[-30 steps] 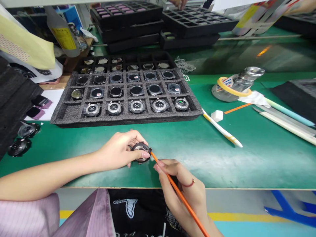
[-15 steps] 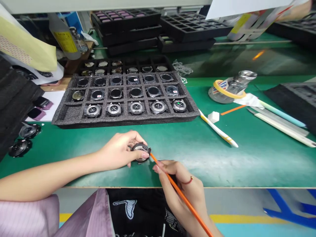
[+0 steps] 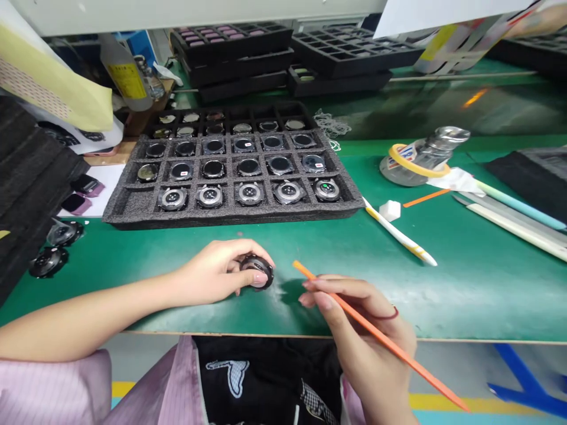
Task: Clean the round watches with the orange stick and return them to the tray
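Observation:
My left hand (image 3: 228, 265) is closed around a round black watch case (image 3: 254, 268), held low over the green bench top with the thumb lying across it. Between the thumb and fingers of my right hand (image 3: 363, 324) is a thin orange stick (image 3: 376, 332). Its tip points up and left, a short way from the watch case and not touching it. Behind my hands lies a black foam tray (image 3: 230, 221) whose pockets hold several watch cases. In its front row, watch backs with sensors (image 3: 249, 193) face up; the front left pocket holds none.
At the right are a white-and-yellow toothbrush-like handle (image 3: 401, 236), a white block (image 3: 390, 210), a tilted glass bottle (image 3: 419, 162) with a yellow ring, and tweezers-like tools (image 3: 514, 227). More watch cases (image 3: 48, 261) sit at left. Stacked black trays (image 3: 234, 62) stand behind.
My right hand has drawn the orange stick away from the watch case, moving right. My left hand keeps hold of the case, now turned slightly. The whole view has shifted a little.

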Tool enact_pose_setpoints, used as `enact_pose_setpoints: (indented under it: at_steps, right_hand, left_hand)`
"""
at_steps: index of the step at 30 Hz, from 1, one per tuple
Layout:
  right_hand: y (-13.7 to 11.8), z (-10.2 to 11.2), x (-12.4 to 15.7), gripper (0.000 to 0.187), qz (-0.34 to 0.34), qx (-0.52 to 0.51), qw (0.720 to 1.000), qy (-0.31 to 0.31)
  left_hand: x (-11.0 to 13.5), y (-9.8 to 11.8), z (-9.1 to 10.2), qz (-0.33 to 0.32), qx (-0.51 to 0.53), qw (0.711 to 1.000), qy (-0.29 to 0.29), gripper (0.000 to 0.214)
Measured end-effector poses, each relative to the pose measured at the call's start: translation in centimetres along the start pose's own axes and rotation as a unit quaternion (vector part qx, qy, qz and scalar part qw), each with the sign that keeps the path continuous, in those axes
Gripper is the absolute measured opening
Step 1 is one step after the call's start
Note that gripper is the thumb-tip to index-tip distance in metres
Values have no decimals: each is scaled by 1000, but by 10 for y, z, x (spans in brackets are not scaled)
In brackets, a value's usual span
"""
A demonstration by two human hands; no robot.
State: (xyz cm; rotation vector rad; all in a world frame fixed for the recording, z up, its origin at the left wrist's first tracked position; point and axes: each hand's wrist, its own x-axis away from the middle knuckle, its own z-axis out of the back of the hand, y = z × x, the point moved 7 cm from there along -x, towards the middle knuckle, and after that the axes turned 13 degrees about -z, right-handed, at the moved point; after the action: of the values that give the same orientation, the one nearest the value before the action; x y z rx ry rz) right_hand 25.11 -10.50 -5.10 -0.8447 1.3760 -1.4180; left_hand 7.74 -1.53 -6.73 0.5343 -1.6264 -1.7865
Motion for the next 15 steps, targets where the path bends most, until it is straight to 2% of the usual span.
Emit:
enact_pose_setpoints:
  at_steps: [5, 8, 11, 15]
  right_hand:
    - [1, -12, 5, 20, 57, 57, 996, -32]
    - [1, -16, 8, 18, 83, 100, 991, -36]
    - [1, -19, 3, 15, 81, 121, 989, -38]
    - [2, -25, -4, 13, 66, 89, 992, -69]
  left_hand:
    - [-3, -1, 2, 6, 23, 999, 28, 24]
    - [-4, -3, 2, 9, 21, 999, 31, 24]
    - [-5, -4, 2, 11, 23, 999, 37, 24]
    - [-6, -4, 2, 9, 27, 999, 40, 23]
